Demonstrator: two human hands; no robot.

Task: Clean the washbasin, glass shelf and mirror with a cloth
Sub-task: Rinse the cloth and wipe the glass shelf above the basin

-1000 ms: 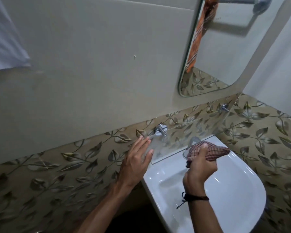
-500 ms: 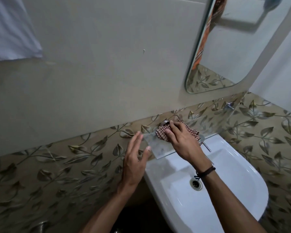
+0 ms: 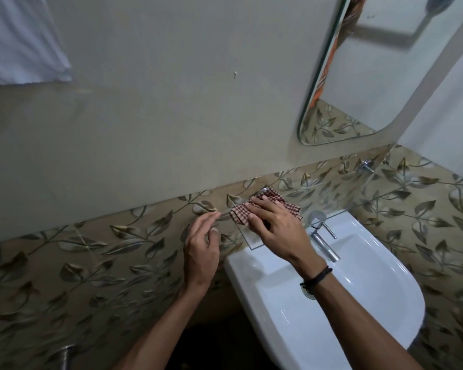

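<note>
A red-checked cloth (image 3: 238, 212) lies on the left end of the clear glass shelf (image 3: 332, 198), which runs along the leaf-patterned wall above the white washbasin (image 3: 358, 303). My right hand (image 3: 275, 228) lies flat on the cloth, pressing it onto the glass. My left hand (image 3: 201, 249) is beside the shelf's left end, its fingertips at the glass edge, fingers loosely curled and holding nothing. The mirror (image 3: 372, 76) hangs at the upper right.
A chrome tap (image 3: 324, 241) juts over the basin just right of my right wrist. A metal shelf bracket (image 3: 365, 165) sits on the wall at the far right. A white towel (image 3: 19, 44) hangs at the upper left. A metal fitting (image 3: 64, 356) shows at the bottom left.
My right hand carried the cloth up from over the basin onto the shelf's left end and now presses it flat. My left hand stayed at the shelf's left edge, its fingers curling in.
</note>
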